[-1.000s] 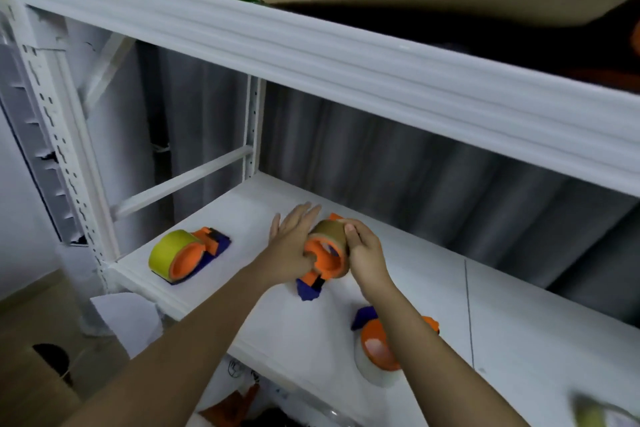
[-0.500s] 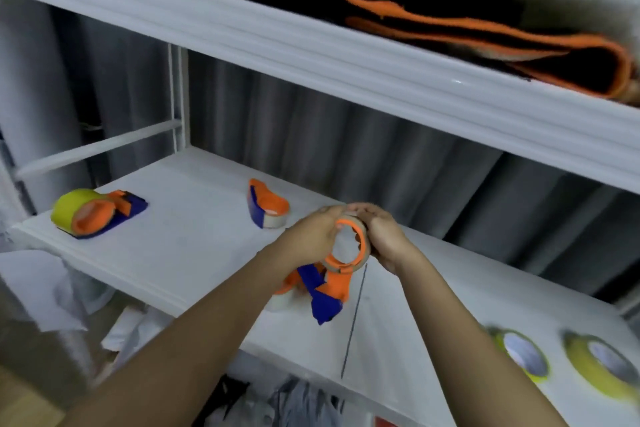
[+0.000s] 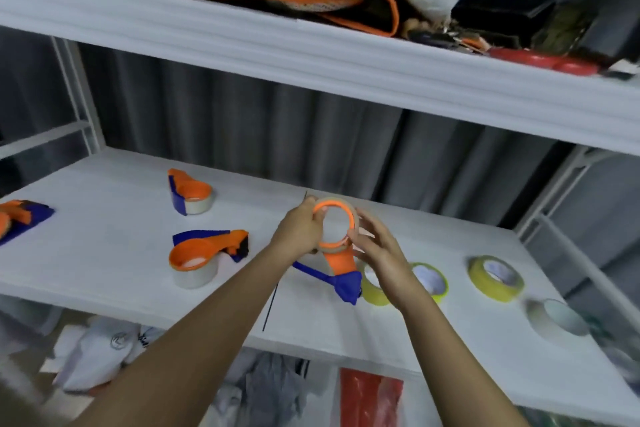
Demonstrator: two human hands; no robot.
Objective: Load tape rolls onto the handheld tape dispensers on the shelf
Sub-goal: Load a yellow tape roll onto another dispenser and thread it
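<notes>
Shelf, front edge: dispenser is gripped by left hand; roll, pinched by right hand, is judged mid-seating; square, firm pressing is called for.

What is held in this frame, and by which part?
One dispenser, by its round head: the left hand grips the left rim, the right hand pinches the right rim. The blue handle end hangs free.

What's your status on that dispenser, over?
Left hand grips the dispenser, right hand against its tape roll, grip unclear. Roll looks seated on it. Spare yellow rolls on the shelf, nothing blocking.
</notes>
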